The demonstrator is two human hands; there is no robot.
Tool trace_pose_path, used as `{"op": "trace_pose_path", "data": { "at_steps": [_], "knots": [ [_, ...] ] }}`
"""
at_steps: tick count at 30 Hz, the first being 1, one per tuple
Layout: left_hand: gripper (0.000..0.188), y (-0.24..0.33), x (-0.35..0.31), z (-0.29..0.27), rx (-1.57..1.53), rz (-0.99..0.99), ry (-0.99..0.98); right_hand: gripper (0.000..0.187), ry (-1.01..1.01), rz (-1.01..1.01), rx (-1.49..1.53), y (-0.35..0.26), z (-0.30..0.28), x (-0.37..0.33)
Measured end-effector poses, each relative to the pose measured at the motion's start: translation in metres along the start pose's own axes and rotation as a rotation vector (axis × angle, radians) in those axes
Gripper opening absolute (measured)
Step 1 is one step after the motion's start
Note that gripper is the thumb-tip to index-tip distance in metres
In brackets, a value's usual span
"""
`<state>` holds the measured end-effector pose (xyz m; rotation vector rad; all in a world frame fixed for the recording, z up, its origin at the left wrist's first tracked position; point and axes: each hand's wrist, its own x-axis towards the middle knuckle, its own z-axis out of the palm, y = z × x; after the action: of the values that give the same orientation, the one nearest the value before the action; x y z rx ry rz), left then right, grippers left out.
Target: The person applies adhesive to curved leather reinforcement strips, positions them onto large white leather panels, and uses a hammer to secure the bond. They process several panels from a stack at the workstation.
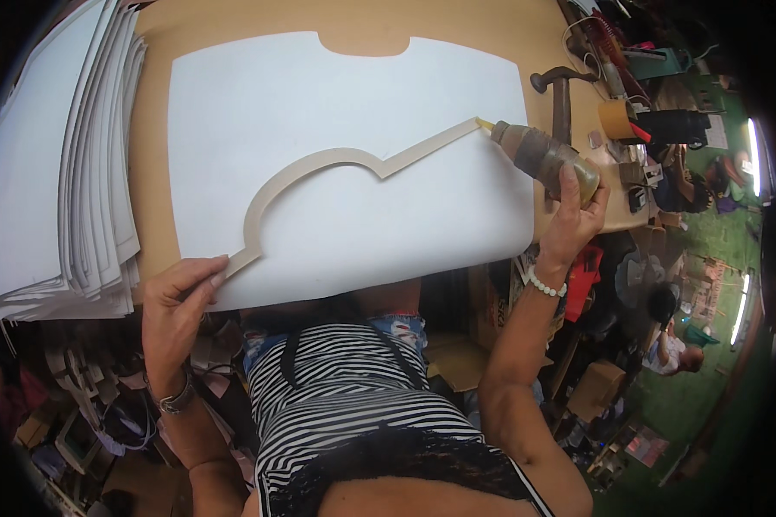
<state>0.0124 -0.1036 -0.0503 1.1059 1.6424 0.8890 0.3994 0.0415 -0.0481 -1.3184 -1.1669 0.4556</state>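
A large white sheet (345, 233) with a rounded notch in its far edge lies on the tan table. Over it stretches a narrow beige strip (319, 158), curved on the left and straight on the right, with a sharp dip between. My left hand (177, 302) pinches the strip's near-left end between thumb and fingers. In my right hand (575, 211) is a brownish squeeze bottle (535, 153), tilted so that its yellow nozzle (485, 125) meets or nearly meets the strip's far-right end. Whether any liquid comes out is too small to tell.
A tall stack of white sheets (69, 172) stands at the table's left. Right of the white sheet lies a hammer (561, 103). Beyond it are a roll of orange tape (615, 119) and small items. Other people sit farther right on a green floor (716, 345).
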Motion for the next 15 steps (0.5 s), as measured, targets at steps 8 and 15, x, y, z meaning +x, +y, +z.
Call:
{"op": "trace_pose_path", "data": {
  "at_steps": [8,15],
  "knots": [
    [0.020,-0.002,0.000,0.001,-0.021,0.004,0.006,0.034,-0.078,0.004,-0.006,0.000,-0.004,-0.001],
    [0.020,-0.002,-0.001,0.001,0.004,0.009,0.001,0.040,-0.131,0.084,0.076,-0.014,0.004,-0.028]
  ]
}}
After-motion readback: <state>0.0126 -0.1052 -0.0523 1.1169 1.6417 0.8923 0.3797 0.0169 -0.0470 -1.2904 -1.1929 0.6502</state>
